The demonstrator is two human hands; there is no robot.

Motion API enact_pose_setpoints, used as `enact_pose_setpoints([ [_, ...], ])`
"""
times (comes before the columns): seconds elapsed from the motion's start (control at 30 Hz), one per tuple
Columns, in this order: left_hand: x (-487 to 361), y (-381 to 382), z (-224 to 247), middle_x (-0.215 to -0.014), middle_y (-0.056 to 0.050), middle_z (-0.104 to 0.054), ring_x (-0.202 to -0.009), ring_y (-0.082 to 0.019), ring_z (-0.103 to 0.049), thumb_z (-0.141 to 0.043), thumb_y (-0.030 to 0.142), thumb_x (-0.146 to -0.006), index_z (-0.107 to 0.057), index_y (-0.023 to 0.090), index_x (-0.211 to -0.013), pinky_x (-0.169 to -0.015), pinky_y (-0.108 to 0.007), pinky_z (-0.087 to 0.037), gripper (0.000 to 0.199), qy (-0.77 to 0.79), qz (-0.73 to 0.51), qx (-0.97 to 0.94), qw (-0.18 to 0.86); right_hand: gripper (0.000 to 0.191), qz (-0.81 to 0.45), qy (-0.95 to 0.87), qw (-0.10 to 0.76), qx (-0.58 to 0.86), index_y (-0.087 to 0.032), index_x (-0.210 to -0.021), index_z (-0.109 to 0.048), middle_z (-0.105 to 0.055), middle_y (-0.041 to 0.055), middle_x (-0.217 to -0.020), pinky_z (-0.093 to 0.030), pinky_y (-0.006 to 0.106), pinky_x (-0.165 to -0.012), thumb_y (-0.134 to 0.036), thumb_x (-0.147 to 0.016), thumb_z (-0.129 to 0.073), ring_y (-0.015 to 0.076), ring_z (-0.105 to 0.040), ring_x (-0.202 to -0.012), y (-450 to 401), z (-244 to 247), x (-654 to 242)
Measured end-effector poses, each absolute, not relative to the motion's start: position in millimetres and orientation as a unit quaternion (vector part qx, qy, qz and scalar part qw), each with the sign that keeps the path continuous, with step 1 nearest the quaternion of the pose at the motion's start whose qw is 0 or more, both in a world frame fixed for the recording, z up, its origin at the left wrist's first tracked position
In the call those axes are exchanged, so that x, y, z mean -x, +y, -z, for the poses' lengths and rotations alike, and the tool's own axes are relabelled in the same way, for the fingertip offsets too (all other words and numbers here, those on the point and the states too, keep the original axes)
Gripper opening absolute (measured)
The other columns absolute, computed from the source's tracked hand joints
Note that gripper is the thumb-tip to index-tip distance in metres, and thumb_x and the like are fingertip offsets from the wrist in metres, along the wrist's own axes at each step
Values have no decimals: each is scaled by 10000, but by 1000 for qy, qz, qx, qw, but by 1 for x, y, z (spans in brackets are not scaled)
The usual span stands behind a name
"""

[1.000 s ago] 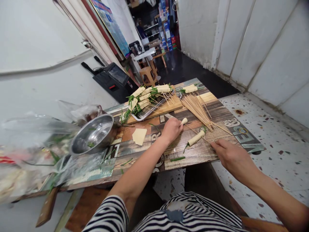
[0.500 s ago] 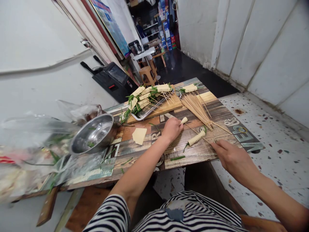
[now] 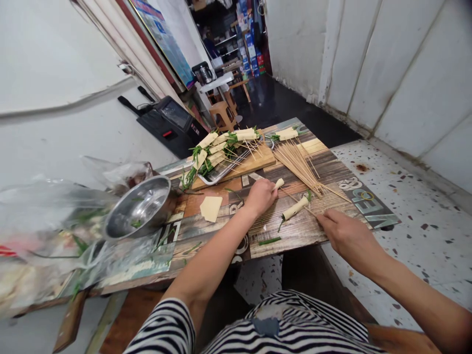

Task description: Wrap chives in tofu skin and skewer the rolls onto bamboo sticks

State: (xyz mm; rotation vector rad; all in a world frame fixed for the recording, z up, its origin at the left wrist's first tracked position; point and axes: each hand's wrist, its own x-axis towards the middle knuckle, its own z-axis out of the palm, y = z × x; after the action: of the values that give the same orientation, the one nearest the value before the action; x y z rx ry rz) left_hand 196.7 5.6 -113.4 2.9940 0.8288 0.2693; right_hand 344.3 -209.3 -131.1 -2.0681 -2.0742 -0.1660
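Note:
My left hand (image 3: 260,196) is closed round a pale rolled sheet (image 3: 279,183), probably tofu skin, whose end pokes out past the fingers. Pinched in my right hand (image 3: 342,226) is a thin bamboo skewer (image 3: 310,212), low over the table's near edge. It carries another pale roll (image 3: 295,208) with green stalks sticking out at both ends. From there the skewer's tip points up-left toward the roll in my left hand; whether it has entered that roll I cannot tell. A flat cut sheet (image 3: 211,209) lies left of my left hand, and a green stalk piece (image 3: 269,241) lies near the front.
Loose skewers (image 3: 298,164) fan out behind my hands. Finished skewered rolls (image 3: 217,146) pile on a metal tray (image 3: 217,177) over a wooden board (image 3: 267,158). At left stand a steel bowl (image 3: 110,223) and plastic bags (image 3: 44,211); a wooden handle (image 3: 70,322) juts past the table edge.
The whole view has shifted slightly left. Both hands keep their holds, and the skewer with its roll stays in nearly the same place between them.

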Motion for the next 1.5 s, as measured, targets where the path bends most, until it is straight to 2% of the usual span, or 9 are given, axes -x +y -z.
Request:
enact_pose_setpoints([
  [0.47,-194,8,107,-703,-72,-645,-712,-159,-565,-483,158,-881,-645,130,-677,-721,-267,-409,262,208,-89,-973,40,231,52,-724,86,682,-144,-872,-619,-562,70,-833,-266,287,-593,-120,-915,-393,146,-468,-666,-159,121,-343],
  [0.7,-195,13,95,-791,-88,-689,-797,-166,-612,-484,180,-882,-698,135,-726,-738,-251,-428,269,211,-42,-973,84,236,14,-722,38,691,-111,-895,-630,-607,109,-943,-320,285,-626,-85,-883,-397,162,-545,-729,-133,108,-333],
  [0.77,-196,10,90,-817,-91,-694,-809,-176,-621,-494,237,-886,-710,142,-760,-729,-256,-433,268,233,-16,-969,85,254,10,-718,44,694,-114,-896,-640,-624,110,-935,-345,282,-638,-107,-896,-386,169,-568,-740,-131,109,-333],
  [0.87,-194,1,88,-827,-111,-684,-805,-204,-623,-541,348,-862,-709,130,-808,-707,-276,-435,280,267,-8,-962,50,296,-12,-715,95,693,-132,-950,-670,-668,105,-933,-397,270,-691,-152,-914,-377,174,-608,-787,-131,112,-343],
  [1.0,-191,-7,93,-816,-97,-671,-777,-198,-619,-555,320,-837,-701,134,-834,-685,-271,-432,238,311,-24,-949,38,335,-20,-656,217,722,-166,-1033,-702,-718,84,-972,-462,283,-776,-233,-909,-398,192,-654,-857,-139,111,-372],
  [1.13,-192,-9,99,-849,-81,-674,-839,-201,-621,-548,338,-849,-687,156,-845,-746,-276,-444,229,311,-59,-948,39,333,19,-594,304,745,-180,-998,-725,-729,66,-961,-499,311,-778,-311,-892,-437,205,-671,-851,-161,113,-391],
  [1.3,-185,-11,96,-955,-96,-693,-863,-217,-635,-580,520,-831,-634,144,-1109,-754,-302,-480,470,327,-117,-934,87,271,91,-564,385,725,-188,-1012,-707,-724,67,-962,-519,321,-793,-276,-891,-481,197,-673,-869,-196,118,-373],
  [1.4,-153,-5,89,-956,-83,-715,-877,-194,-651,-464,357,-931,-674,161,-1044,-805,-305,-485,309,346,-189,-916,77,243,148,-543,426,708,-218,-1062,-681,-719,59,-916,-520,309,-764,-227,-882,-518,183,-669,-826,-214,116,-346],
  [1.5,-96,3,87,-971,-83,-724,-907,-192,-656,-490,255,-915,-702,166,-964,-850,-314,-485,235,363,-232,-902,30,242,141,-609,420,658,-208,-1078,-659,-712,59,-898,-514,278,-750,-170,-875,-533,162,-659,-803,-219,112,-316],
])
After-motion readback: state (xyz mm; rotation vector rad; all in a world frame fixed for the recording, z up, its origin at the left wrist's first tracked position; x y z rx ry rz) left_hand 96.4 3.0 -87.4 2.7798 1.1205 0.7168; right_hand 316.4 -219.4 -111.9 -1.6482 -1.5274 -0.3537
